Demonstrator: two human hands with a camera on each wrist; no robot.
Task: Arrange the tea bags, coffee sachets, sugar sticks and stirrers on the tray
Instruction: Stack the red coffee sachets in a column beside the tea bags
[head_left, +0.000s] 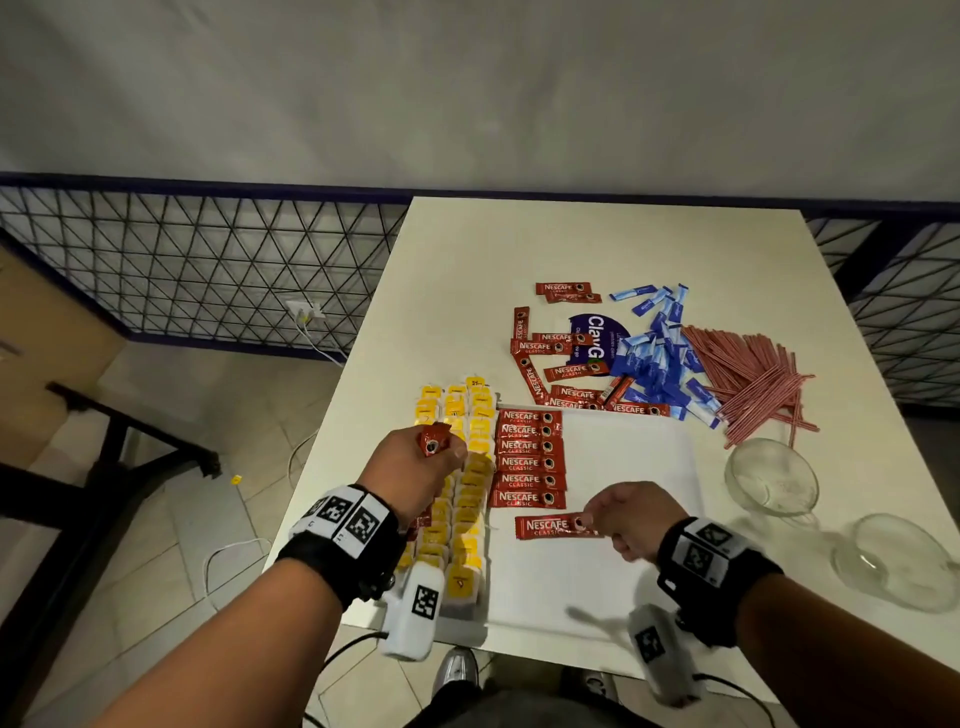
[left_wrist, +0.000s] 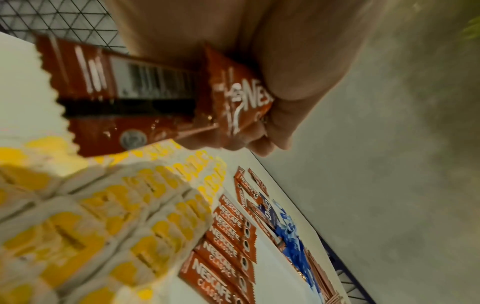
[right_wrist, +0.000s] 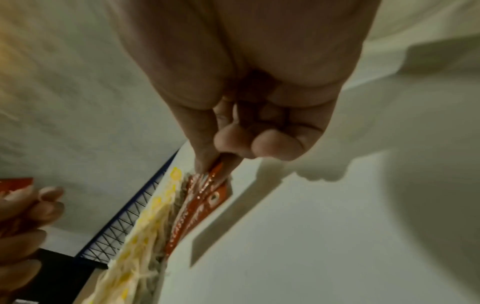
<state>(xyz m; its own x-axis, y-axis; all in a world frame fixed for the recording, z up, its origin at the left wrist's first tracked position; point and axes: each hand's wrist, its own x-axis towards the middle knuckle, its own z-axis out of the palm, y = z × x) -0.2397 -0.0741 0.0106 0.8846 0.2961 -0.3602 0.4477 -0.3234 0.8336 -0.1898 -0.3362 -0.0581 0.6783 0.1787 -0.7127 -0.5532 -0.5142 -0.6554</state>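
A white tray (head_left: 623, 467) lies on the table. Yellow tea bags (head_left: 467, 499) fill rows along its left side, and a column of red coffee sachets (head_left: 527, 454) sits beside them. My left hand (head_left: 415, 467) hovers over the tea bags and grips a bunch of red sachets (left_wrist: 155, 98). My right hand (head_left: 628, 514) pinches the end of a single red sachet (head_left: 550, 526) just below the column, close above the tray. Loose red sachets (head_left: 563, 371), blue sugar sticks (head_left: 660, 364) and red stirrers (head_left: 753, 379) lie in heaps behind the tray.
Two clear glass cups (head_left: 771, 475) (head_left: 893, 558) stand right of the tray near the table's right edge. A blue round label (head_left: 597, 338) lies under the loose sachets. A wire mesh fence (head_left: 208, 270) runs behind the table, and the floor drops off at the left.
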